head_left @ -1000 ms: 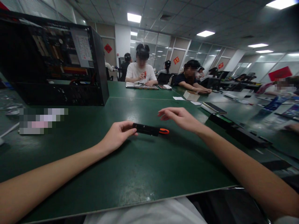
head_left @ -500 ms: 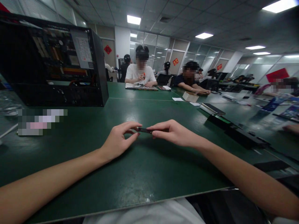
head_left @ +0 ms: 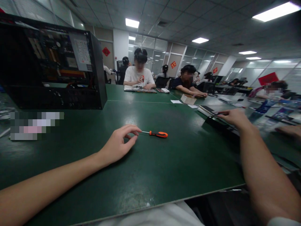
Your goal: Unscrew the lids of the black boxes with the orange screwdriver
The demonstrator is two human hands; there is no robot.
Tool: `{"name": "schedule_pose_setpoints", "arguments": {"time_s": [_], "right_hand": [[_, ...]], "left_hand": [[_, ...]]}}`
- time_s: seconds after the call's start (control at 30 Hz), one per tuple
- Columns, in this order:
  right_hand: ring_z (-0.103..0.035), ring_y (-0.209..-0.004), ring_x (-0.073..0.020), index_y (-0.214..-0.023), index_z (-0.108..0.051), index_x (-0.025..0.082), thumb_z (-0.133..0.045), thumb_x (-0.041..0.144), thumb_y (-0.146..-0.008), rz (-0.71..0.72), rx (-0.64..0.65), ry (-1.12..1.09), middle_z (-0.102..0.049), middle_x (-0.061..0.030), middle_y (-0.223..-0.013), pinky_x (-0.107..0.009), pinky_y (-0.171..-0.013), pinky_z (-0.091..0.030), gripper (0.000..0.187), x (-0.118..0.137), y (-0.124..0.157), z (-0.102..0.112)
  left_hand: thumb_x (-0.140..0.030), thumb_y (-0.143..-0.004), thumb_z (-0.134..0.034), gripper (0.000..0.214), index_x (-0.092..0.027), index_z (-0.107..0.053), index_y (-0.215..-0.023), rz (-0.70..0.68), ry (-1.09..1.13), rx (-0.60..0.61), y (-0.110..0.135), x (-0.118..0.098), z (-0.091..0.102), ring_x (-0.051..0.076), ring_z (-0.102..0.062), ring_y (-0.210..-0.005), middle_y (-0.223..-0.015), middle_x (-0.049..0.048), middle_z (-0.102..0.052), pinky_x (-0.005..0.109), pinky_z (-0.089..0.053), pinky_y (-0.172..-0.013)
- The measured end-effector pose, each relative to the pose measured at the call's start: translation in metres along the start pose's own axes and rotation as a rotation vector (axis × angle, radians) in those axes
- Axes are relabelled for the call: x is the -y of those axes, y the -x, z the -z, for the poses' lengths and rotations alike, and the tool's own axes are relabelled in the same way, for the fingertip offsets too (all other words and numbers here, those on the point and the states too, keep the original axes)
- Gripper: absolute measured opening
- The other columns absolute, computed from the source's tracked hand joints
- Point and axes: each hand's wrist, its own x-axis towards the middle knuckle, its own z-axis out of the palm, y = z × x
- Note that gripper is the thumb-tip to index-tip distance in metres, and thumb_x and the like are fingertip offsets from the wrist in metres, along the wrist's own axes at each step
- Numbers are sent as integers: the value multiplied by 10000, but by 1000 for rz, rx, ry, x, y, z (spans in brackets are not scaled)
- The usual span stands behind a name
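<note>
Left hand (head_left: 121,141) looks empty, thumb and fingers parted, fingertips right by the shaft end of the screwdriver (head_left: 159,134). Can't tell if they touch. It's lying on the bench (head_left: 150,172), handle pointing right. Right hand (head_left: 234,118) is way over at the dark slab (head_left: 208,110) and black case (head_left: 221,125), and I can't tell if that grip has anything. Tower (head_left: 97,69) sits off left. My guess: this step's about handling stuff on the right side, and the next move calls for a clean pinch on the screwdriver's handle.
</note>
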Motion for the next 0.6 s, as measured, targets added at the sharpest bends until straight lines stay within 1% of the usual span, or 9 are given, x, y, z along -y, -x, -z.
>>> {"name": "schedule_pose_setpoints", "arguments": {"time_s": [0.1,0.23,0.37,0.47,0.53,0.6], "right_hand": [[-650,-723,-259,-958,-811,144,-664,373,-839,-49,170,59,-744,-175,-834,-340,-651,-441,296,-9,-6,-8],[-691,-852,-284,-1020,-803,161,-669,337,-825,-103,292,136,-760,-140,-945,-319,-708,-485,295,-13,-22,-18],[-696,-955,-300,-1148,-770,184,-627,368,-866,-125,355,187,-757,-121,-1060,-316,-744,-510,365,-19,-29,-27],[-690,-1005,-302,-1216,-738,189,-606,389,-899,-131,386,214,-745,-122,-1101,-317,-771,-515,397,-24,-31,-32],[-677,-1043,-290,-1230,-720,184,-604,391,-917,-128,405,225,-731,-119,-1126,-327,-822,-519,393,-27,-32,-35],[-664,-1061,-258,-1235,-692,178,-598,391,-941,-126,421,230,-708,-106,-1161,-360,-886,-523,375,-29,-32,-37]], "left_hand": [[-203,-915,-571,200,-187,-708,-1060,5,-11,-8,0,0,0,198,-669,-927,-1140,78,-689,248,-512,-659],[-185,-920,-563,197,-183,-711,-1048,-24,-15,0,0,2,0,190,-666,-928,-1143,76,-690,247,-517,-686],[-189,-931,-554,190,-184,-715,-1031,-36,-14,9,0,4,0,191,-660,-936,-1140,76,-689,253,-520,-697],[-181,-927,-553,181,-177,-720,-995,-42,-12,11,0,4,0,196,-658,-955,-1127,80,-693,259,-524,-721],[-174,-921,-555,181,-175,-723,-986,-44,-12,12,0,4,-1,199,-660,-960,-1125,84,-697,262,-527,-730],[-172,-918,-557,181,-175,-726,-979,-49,-14,11,0,4,-1,200,-662,-959,-1122,85,-701,264,-529,-733]]}}
